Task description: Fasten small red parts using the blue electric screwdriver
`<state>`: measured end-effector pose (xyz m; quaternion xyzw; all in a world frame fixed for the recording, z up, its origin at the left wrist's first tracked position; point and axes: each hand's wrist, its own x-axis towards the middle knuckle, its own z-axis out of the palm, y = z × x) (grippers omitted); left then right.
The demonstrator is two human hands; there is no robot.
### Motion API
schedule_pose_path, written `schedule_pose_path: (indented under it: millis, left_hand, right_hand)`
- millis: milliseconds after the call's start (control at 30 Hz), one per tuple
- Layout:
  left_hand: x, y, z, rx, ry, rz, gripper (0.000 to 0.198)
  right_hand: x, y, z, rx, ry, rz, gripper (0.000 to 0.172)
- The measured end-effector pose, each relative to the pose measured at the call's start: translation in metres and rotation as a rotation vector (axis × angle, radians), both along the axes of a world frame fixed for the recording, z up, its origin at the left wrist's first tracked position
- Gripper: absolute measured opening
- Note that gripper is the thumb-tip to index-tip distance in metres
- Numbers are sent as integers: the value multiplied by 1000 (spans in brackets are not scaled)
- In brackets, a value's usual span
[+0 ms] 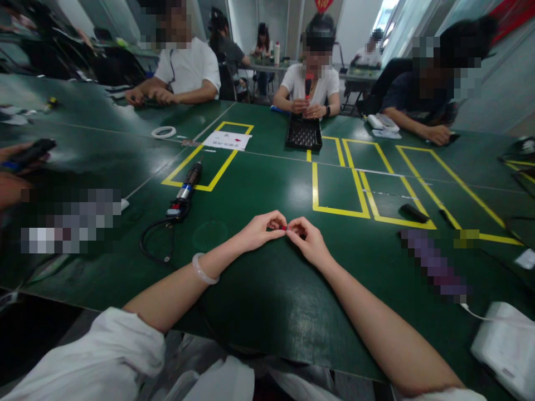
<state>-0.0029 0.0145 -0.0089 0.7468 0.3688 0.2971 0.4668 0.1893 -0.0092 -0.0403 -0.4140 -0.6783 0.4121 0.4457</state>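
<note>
My left hand (267,227) and my right hand (308,240) meet fingertip to fingertip above the green table (267,289). Between their pinched fingers sits a small red piece (285,228), mostly covered and too small to name. Both hands are closed on it. To the left of my left hand lies an electric screwdriver (184,192), its tip toward the far side and its cable (144,239) looping down beside it. A pale bracelet circles my left wrist.
Yellow tape outlines (340,210) mark the table. A white paper (228,140), a tape roll (164,132) and a black tray (304,133) lie farther off. Co-workers sit across and at the left. A white box (505,351) stands at the near right.
</note>
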Motion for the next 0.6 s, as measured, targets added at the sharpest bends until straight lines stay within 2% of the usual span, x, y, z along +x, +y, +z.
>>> schedule_pose_path:
  millis: [200,333,467,600]
  left_hand:
    - [0,-1,-4,152,53,14,12]
    - [0,-2,-4,243,139,17,12]
    - [-11,2,10,261,189,6,30]
    - [-50,13,32,354,361,102,40]
  right_hand:
    - [-1,1,-2,36,8,8,21]
    - [0,2,-4,67,-58,9,13]
    - [0,1,-2,65,-78,4,12]
    - [0,0,-1,46,-98,5,13]
